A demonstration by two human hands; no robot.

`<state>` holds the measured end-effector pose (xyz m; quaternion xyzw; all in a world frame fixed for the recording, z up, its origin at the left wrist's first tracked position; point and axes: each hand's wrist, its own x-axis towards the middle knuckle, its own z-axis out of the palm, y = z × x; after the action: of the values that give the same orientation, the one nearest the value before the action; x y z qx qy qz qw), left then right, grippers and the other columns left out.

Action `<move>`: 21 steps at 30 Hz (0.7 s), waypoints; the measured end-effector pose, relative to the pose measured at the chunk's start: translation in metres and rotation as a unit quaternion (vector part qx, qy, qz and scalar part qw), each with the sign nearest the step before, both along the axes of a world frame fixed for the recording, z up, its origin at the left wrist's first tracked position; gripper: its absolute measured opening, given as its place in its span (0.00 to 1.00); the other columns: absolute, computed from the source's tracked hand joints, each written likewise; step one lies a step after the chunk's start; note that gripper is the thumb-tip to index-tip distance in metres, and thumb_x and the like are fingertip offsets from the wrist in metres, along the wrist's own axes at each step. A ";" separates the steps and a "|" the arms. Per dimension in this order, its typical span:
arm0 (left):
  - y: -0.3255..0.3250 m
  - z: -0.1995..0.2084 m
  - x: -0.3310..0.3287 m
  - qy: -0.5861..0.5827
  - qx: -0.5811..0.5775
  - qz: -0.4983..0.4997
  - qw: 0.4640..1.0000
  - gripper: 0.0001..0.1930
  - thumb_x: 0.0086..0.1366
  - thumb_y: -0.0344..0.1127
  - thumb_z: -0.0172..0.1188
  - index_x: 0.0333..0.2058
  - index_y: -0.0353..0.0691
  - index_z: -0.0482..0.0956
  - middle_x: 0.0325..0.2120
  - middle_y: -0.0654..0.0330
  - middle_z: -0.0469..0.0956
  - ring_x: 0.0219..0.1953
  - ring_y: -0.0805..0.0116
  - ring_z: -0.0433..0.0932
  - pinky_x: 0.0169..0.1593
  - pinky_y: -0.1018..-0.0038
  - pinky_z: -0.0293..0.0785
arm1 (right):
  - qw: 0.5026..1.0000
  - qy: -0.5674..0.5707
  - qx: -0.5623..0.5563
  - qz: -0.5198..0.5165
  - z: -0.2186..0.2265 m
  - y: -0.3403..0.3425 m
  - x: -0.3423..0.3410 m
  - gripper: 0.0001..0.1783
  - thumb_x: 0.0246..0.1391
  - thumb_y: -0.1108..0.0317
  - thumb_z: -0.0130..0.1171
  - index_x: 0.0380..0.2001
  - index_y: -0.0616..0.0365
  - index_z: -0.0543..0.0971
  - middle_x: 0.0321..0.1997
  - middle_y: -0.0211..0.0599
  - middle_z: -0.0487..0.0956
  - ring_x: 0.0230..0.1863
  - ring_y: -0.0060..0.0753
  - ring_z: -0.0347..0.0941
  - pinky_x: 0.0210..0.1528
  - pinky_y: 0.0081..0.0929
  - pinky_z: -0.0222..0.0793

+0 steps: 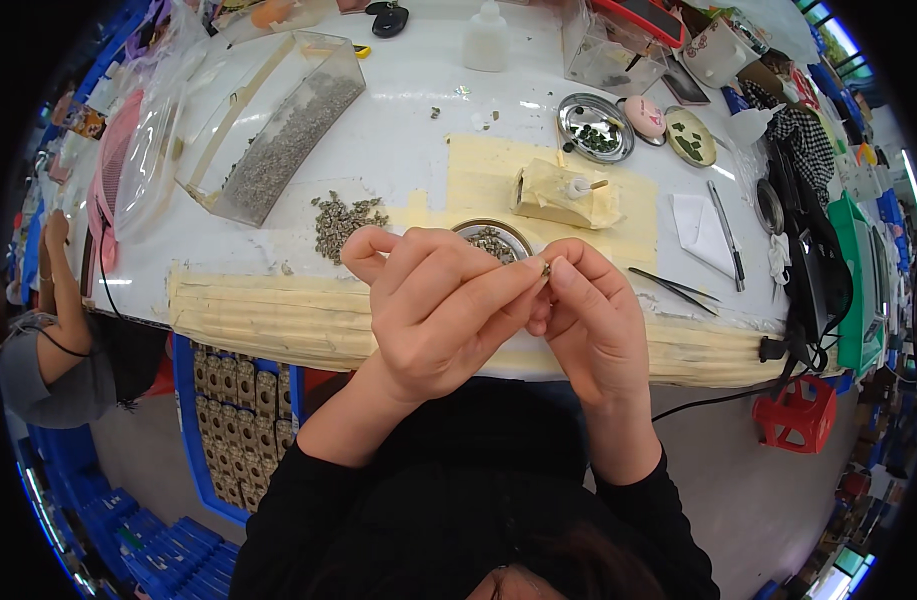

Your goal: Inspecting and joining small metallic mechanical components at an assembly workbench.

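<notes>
My left hand (433, 305) and my right hand (598, 315) meet over the table's near edge, fingertips pinched together. Between them sits a small metal part (546, 270), mostly covered by the fingers. Just behind the fingertips is a round dish (519, 238) holding many small metal parts, partly hidden by my left hand. To the left of the dish, a loose pile of small metal parts (343, 225) lies on the white table. Behind the dish stands a tape-wrapped block (553, 195) with a small white piece on top.
A clear box (308, 130) of small metal parts lies tilted at the left. Tweezers (678, 288), a pen (726, 230) and a folded white cloth (700, 228) lie right. Farther back are a metal dish (570, 105) with dark green pieces and a white bottle (486, 40). A co-worker (58, 340) sits far left.
</notes>
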<state>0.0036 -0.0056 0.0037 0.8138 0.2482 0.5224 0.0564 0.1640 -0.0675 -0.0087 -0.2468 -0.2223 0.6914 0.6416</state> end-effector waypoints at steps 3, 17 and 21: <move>0.002 -0.002 0.001 -0.012 -0.014 -0.001 1.000 0.13 0.46 0.26 0.73 0.33 0.44 0.85 0.24 0.70 0.75 0.27 0.72 0.70 0.42 0.72 0.54 | 0.941 -0.281 0.054 -0.179 0.010 -0.003 -0.016 0.10 0.59 0.75 0.63 0.44 0.66 0.80 0.35 0.34 0.81 0.33 0.22 0.78 0.36 0.22 0.75; 0.005 -0.005 -0.001 -0.032 -0.039 -0.008 0.999 0.12 0.47 0.26 0.73 0.33 0.43 0.84 0.24 0.69 0.76 0.28 0.72 0.71 0.42 0.72 0.55 | 0.913 -0.341 0.081 -0.209 0.013 -0.003 -0.012 0.12 0.57 0.77 0.64 0.44 0.67 0.81 0.35 0.34 0.80 0.37 0.22 0.78 0.41 0.20 0.75; 0.004 -0.003 0.000 -0.019 -0.017 -0.003 1.000 0.13 0.47 0.27 0.74 0.33 0.44 0.85 0.24 0.70 0.75 0.28 0.72 0.71 0.43 0.72 0.55 | 0.968 -0.221 0.028 -0.115 0.016 -0.001 -0.008 0.11 0.58 0.77 0.64 0.44 0.66 0.80 0.36 0.34 0.81 0.38 0.21 0.78 0.42 0.20 0.76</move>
<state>0.0039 -0.0021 0.0003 0.8033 0.2536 0.5335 0.0763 0.1560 -0.0689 0.0073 -0.3996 -0.3481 0.5350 0.6580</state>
